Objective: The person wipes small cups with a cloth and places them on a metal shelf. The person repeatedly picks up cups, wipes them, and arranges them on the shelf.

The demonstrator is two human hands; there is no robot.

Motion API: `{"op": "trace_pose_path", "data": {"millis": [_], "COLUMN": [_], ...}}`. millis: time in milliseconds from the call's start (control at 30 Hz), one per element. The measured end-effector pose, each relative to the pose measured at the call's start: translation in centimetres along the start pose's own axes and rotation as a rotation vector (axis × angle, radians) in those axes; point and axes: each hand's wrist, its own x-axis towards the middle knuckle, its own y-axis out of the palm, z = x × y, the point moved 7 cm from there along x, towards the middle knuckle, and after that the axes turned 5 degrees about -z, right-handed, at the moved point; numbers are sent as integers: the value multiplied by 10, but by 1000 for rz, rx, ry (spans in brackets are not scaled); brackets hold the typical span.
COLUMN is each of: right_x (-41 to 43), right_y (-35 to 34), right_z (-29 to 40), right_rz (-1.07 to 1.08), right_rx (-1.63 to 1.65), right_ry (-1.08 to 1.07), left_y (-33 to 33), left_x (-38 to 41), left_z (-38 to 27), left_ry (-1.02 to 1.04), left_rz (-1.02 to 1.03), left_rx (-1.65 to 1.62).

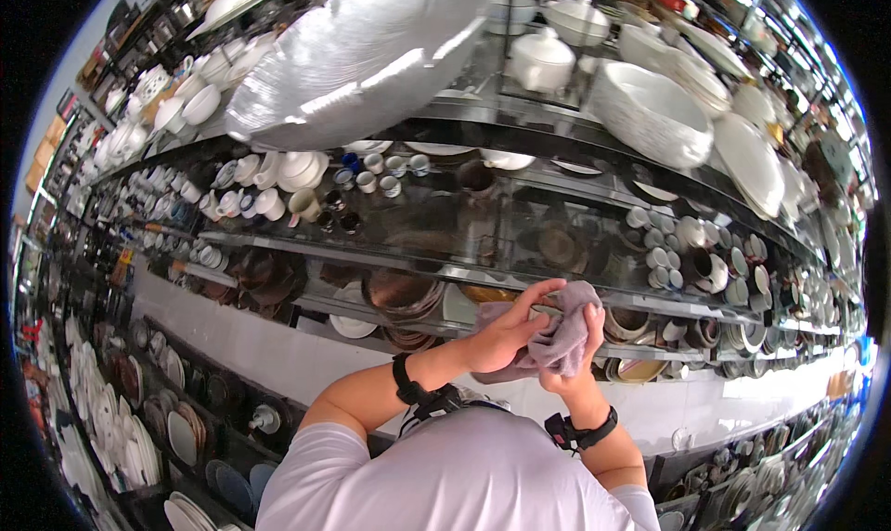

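Both my hands are raised in front of my chest, near the edge of a glass shelf. A mauve cloth (567,332) is bunched between them. My left hand (511,332) grips a small rounded thing with a pale rim (546,310), mostly covered by its fingers and the cloth, so its kind cannot be told. My right hand (588,343) holds the cloth from the other side, its fingers partly wrapped in the folds. Part of the cloth hangs below my left hand. Black straps with small devices circle both wrists.
Ahead stand glass shelves with a large silvery ribbed bowl (362,57), a white lidded pot (542,59), a white oval bowl (651,113) and small cups (376,172). Below them are stacked brown bowls (402,294). Racks of upright plates (184,433) stand at the lower left, more dishes at the lower right.
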Motion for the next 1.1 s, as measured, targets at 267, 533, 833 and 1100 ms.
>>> {"op": "trace_pose_path", "data": {"millis": [267,533,833,1100], "right_x": [16,3,-33,-14], "right_y": [-84,-147,-174,-170], "right_z": [27,38,26,19], "right_rz": [-27,-46,-159,-226], "right_rx": [253,177,335,321], "right_ry": [18,7,472,365], "left_y": [82,132,174,143], "left_x": [4,13,17,25], "left_z": [30,38,46,68], "left_ry": [43,107,240,28], "left_rz": [27,-54,191,-14], "left_rx": [351,311,535,394]}}
